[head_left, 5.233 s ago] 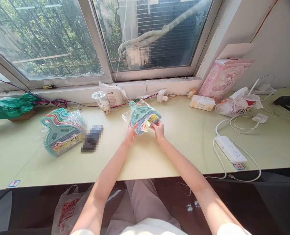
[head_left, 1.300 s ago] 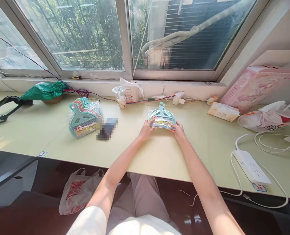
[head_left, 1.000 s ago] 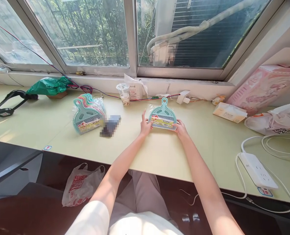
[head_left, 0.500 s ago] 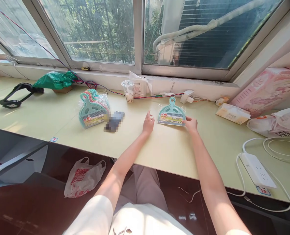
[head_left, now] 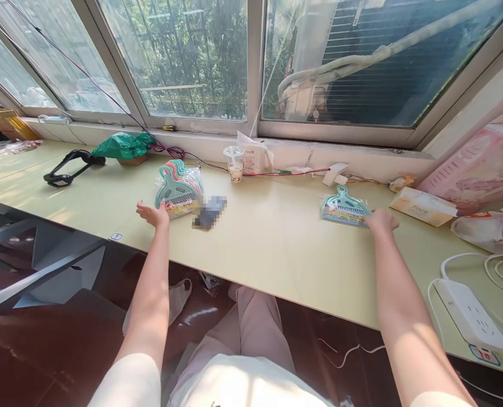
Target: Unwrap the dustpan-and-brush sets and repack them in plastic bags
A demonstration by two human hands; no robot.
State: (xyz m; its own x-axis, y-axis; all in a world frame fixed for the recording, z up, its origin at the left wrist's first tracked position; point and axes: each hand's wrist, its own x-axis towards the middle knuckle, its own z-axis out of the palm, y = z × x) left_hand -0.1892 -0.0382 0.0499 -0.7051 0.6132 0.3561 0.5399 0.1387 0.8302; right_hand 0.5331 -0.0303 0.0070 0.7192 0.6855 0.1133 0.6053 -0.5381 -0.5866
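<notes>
On the right of the table lies a mint-green mini dustpan (head_left: 343, 208) with a brush and printed card in clear wrap. My right hand (head_left: 382, 220) is closed at its right edge, the fingertips partly hidden. To the left stands a leaning stack of similar wrapped dustpans (head_left: 177, 189), mint at the front with pink and other colours behind. My left hand (head_left: 153, 215) is at the lower left of that stack, fingers apart and holding nothing; I cannot tell whether it touches the wrap. A blurred dark object (head_left: 209, 212) lies right of the stack.
At the back stand a drink cup (head_left: 235, 164) and a white paper bag (head_left: 255, 158). A black headset-like frame (head_left: 67, 168) and green plastic bag (head_left: 124, 146) lie left. On the right are a tissue box (head_left: 423, 206) and a white power strip (head_left: 474, 314) with cables.
My right hand and the single dustpan have shifted right along the table. My left hand has moved left, from mid-table to the stack. The view has also shifted somewhat.
</notes>
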